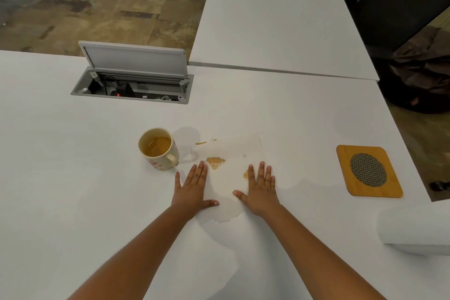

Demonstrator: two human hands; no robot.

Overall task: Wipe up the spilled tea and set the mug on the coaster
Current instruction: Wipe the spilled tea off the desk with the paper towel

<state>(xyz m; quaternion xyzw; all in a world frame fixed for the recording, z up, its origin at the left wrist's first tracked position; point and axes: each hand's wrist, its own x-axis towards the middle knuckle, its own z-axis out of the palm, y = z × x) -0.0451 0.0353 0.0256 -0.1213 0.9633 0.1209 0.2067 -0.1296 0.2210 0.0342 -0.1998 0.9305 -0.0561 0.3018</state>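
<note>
**Inspector:** State of the hands?

**Assistant:** Both flat and unclenched, grasping nothing. The left hand [193, 187] lies palm down with fingers spread on the left edge of a white paper towel [233, 165]. The right hand [261, 189] lies the same way on the towel's right side.

**Inspector:** And the towel?

**Assistant:** Spread on the white table [73, 178] between the hands. Two tan wet patches show through it, one [215, 162] just beyond the left fingertips, a smaller one beside the right index finger. A streak of spilled tea [201, 143] lies uncovered at the towel's far-left corner.

**Inspector:** The mug?

**Assistant:** The mug [159, 150] stands upright on the bare table just left of the towel, partly filled with tea, handle facing the person. The wooden coaster [369, 170] with a round mesh centre lies well apart to the right, unoccupied.

**Inspector:** Surroundings?

**Assistant:** A paper towel roll [414, 229] at the right edge; an open cable box [132, 85] beyond the mug.
</note>
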